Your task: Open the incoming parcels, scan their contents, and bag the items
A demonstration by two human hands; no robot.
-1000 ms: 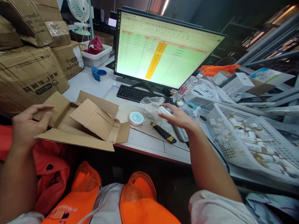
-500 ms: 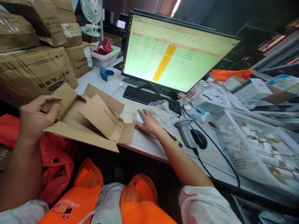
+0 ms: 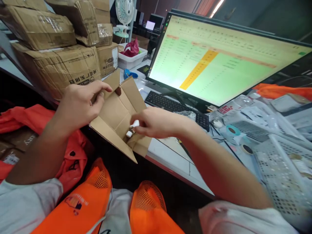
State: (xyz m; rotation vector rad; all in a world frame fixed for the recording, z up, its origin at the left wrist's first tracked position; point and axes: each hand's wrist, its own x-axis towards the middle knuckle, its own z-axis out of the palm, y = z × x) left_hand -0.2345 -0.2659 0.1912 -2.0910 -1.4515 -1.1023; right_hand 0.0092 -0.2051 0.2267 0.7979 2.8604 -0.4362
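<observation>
We note the open box (image 3: 114, 112) overhanging the counter's (image 3: 165, 150) near edge; weight on its near flap (image 3: 113, 139) could tip it. Left hand (image 3: 81, 102): fingers curled at the left flap (image 3: 114, 80); we cannot tell how firmly. Right hand (image 3: 157, 123): fingers pinching a white piece (image 3: 129, 134) over the box; a loose pinch could drop it. Keyboard (image 3: 163, 101) beyond.

Lighting, dim overall: one monitor (image 3: 234, 74), glowing yellow-green, its small text blurred past reading; one pale light streak (image 3: 216, 8), top; shadow beneath the curled fingers of the right hand (image 3: 157, 122); near-black below the desk (image 3: 168, 149); right-edge basket (image 3: 274, 165), stretched and soft.
</observation>
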